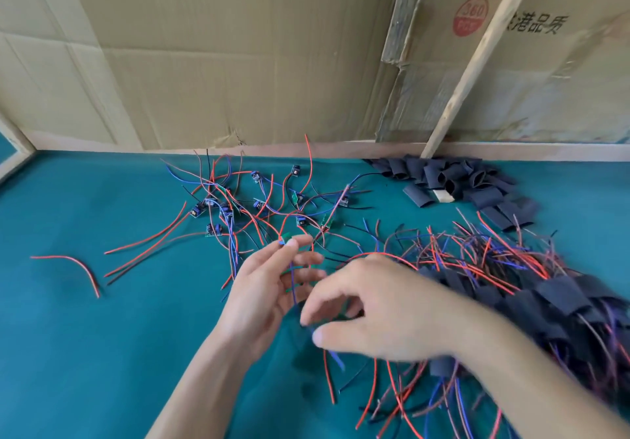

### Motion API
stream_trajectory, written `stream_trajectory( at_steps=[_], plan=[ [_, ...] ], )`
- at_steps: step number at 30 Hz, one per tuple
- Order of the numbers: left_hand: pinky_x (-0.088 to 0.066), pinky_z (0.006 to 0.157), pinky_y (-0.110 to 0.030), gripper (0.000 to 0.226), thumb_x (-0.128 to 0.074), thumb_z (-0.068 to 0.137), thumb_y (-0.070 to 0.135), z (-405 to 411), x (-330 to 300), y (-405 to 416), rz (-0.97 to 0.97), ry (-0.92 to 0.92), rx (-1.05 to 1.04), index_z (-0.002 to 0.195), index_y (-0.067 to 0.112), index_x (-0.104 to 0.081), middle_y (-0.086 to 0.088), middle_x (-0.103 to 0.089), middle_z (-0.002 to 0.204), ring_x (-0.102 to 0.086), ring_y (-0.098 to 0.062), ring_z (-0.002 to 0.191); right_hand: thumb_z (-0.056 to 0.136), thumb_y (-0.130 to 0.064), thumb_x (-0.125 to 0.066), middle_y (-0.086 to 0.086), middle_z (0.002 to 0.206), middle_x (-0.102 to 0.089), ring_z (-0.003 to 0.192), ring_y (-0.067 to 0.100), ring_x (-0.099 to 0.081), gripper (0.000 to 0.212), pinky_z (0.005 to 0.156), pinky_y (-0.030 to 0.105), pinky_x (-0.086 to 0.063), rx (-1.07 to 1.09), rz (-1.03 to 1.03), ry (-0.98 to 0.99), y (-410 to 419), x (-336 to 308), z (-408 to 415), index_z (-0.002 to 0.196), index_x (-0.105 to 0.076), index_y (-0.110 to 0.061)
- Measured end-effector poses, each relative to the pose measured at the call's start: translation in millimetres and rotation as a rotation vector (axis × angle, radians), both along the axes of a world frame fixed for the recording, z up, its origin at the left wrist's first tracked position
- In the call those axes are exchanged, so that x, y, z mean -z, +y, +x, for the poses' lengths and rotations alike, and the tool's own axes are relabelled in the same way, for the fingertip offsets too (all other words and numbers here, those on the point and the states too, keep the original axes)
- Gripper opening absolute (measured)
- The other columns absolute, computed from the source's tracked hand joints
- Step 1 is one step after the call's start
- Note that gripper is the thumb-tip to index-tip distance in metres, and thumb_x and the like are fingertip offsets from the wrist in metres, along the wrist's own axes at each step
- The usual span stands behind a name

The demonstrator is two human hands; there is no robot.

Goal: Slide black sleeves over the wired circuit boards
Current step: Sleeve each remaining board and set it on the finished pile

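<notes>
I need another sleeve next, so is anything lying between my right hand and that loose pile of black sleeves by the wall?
Yes. Between the right hand and the loose black sleeves lie the red and blue wire ends of the sleeved boards pile.

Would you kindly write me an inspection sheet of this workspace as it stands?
Surface: teal cloth covers the table.
Job's things: bare wired circuit boards spread centre; loose black sleeves piled far right; sleeved boards heaped near right.
Clutter: stray red wire at left.
Hands: left hand pinches a green board; right hand blurred, grip unclear.
Cables: red, blue, black leads tangled.
Surroundings: cardboard wall, wooden strip.
</notes>
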State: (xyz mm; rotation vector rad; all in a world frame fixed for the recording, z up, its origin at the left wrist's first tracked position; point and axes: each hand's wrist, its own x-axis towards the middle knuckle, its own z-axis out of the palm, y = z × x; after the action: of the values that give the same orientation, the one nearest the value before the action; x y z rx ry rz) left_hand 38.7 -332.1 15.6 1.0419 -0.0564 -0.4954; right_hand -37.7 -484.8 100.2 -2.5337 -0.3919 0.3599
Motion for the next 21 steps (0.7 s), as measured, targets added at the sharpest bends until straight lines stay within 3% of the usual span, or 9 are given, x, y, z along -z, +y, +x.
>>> stream_trajectory(
  at_steps=[2,4,5,8,10,13,16,18,21],
  plan=[
    [-0.055,0.059,-0.026,0.029,-0.055,0.1,0.023,0.3,1.1,-0.6,0.067,-0.065,-0.01,0.113,0.004,-0.073,-0.016,-0.065,0.098,-0.065,-0.023,0.077,0.073,-0.044,-0.072,-0.011,0.093,-0.077,0.085,0.009,-0.072,0.028,0.087,0.032,-0.057,0.075,0.073,0.044,-24.2,-12.1,23.4,0.1,-0.074,-0.037],
    [-0.053,0.06,-0.024,0.024,-0.062,0.096,0.028,-0.1,1.3,-1.4,0.111,-0.15,-0.014,0.1,0.011,-0.079,-0.008,-0.065,0.097,-0.064,-0.018,0.079,0.074,-0.035,-0.074,-0.006,0.088,-0.077,0.085,0.015,-0.072,0.016,0.086,0.04,-0.058,0.347,0.107,-0.136,-57.9,-14.3,61.1,0.089,-0.075,-0.03],
    [-0.053,0.062,-0.024,0.021,-0.066,0.093,0.03,-0.5,1.2,-1.2,0.115,-0.186,-0.009,0.094,0.013,-0.08,-0.005,-0.067,0.098,-0.064,-0.016,0.081,0.079,-0.028,-0.075,-0.006,0.094,-0.077,0.092,0.018,-0.071,0.012,0.089,0.039,-0.057,0.489,0.022,-0.229,-75.5,-13.0,80.6,0.091,-0.075,-0.029],
    [-0.053,0.078,-0.031,0.031,-0.054,0.088,0.031,0.8,-0.2,3.0,0.051,-0.223,0.021,0.086,0.016,-0.081,-0.007,-0.075,0.111,-0.067,-0.017,0.097,0.093,-0.019,-0.066,0.012,0.137,-0.06,0.123,0.033,-0.058,0.039,0.098,0.04,-0.051,0.72,-0.33,-0.11,-117.0,7.2,123.5,0.131,-0.061,-0.02],
    [-0.046,0.086,-0.038,0.036,-0.048,0.089,0.03,5.4,-2.7,9.2,0.013,-0.251,0.041,0.087,0.016,-0.081,-0.011,-0.075,0.112,-0.069,-0.017,0.101,0.095,-0.019,-0.063,0.017,0.142,-0.053,0.126,0.037,-0.055,0.043,0.102,0.045,-0.05,0.763,-0.467,-0.008,-128.5,28.0,133.3,0.137,-0.055,-0.014],
    [-0.04,0.084,-0.04,0.041,-0.046,0.088,0.031,10.9,-5.8,17.1,-0.053,-0.246,0.067,0.092,0.011,-0.081,-0.015,-0.074,0.088,-0.068,-0.018,0.08,0.095,-0.018,-0.063,0.016,0.131,-0.059,0.117,0.039,-0.06,0.031,0.095,0.045,-0.053,0.833,-0.509,-0.131,-134.5,49.2,138.2,0.126,-0.06,-0.013],
    [-0.026,0.068,-0.041,0.05,-0.046,0.085,0.035,11.8,-7.3,22.1,-0.079,-0.229,0.164,0.113,0.005,-0.075,-0.012,-0.052,0.057,-0.048,-0.019,0.057,0.095,-0.018,-0.066,0.016,0.124,-0.062,0.113,0.039,-0.062,0.026,0.077,0.04,-0.05,0.916,-0.534,-0.234,-140.4,51.6,138.7,0.12,-0.059,-0.012],
    [-0.014,0.063,-0.042,0.052,-0.04,0.091,0.036,10.3,-8.5,24.0,-0.061,-0.251,0.224,0.123,0.008,-0.071,-0.009,-0.043,0.05,-0.036,-0.017,0.049,0.095,-0.021,-0.07,0.018,0.121,-0.065,0.111,0.04,-0.065,0.025,0.076,0.04,-0.052,0.947,-0.53,-0.23,-145.9,54.1,141.1,0.116,-0.065,-0.008],
    [-0.012,0.059,-0.04,0.051,-0.041,0.097,0.048,7.6,-8.6,25.0,-0.007,-0.269,0.274,0.124,0.014,-0.069,-0.005,-0.04,0.047,-0.017,-0.015,0.039,0.093,-0.032,-0.074,0.019,0.118,-0.066,0.111,0.041,-0.065,0.034,0.077,0.04,-0.052,0.96,-0.512,-0.225,-152.2,53.0,144.4,0.114,-0.067,-0.005]
  ],
)
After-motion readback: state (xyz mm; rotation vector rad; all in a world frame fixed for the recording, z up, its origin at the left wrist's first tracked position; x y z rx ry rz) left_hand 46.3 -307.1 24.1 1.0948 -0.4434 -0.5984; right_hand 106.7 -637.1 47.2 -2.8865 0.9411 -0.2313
